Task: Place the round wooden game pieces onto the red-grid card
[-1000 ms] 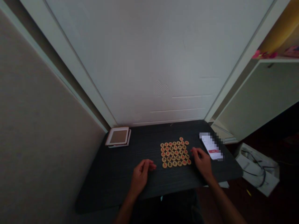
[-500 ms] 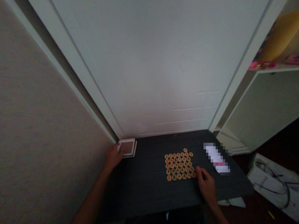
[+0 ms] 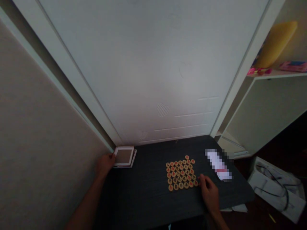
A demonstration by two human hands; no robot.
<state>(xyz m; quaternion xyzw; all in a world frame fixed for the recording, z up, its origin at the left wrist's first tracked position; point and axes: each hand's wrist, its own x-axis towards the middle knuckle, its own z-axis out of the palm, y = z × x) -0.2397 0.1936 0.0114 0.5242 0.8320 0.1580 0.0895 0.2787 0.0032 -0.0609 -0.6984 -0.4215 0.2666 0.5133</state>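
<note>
Round wooden Chinese chess pieces (image 3: 181, 174) with red and black characters lie in close rows on a dark table (image 3: 144, 191). Beside their right edge is my right hand (image 3: 209, 191), thumb and fingers pinched together. A small reddish bit shows at its fingertips, too small to name. At the table's back left, my left hand (image 3: 105, 164) has its fingers closed at the left edge of a flat white-framed rectangle (image 3: 124, 157) with a brown middle. That rectangle lies slightly askew on another flat thing. The fingers' far side is hidden.
A phone-like, pixelated object (image 3: 218, 164) lies on the table's right part. A white panel (image 3: 148, 80) rises behind the table, and a wall (image 3: 35, 127) closes the left side. On the floor at right stands a white box (image 3: 275, 191) with black cables.
My left hand has slid from the top of the white-framed rectangle to its left edge. My right hand stays beside the pieces, slightly farther from them. The whole view has shifted a little.
</note>
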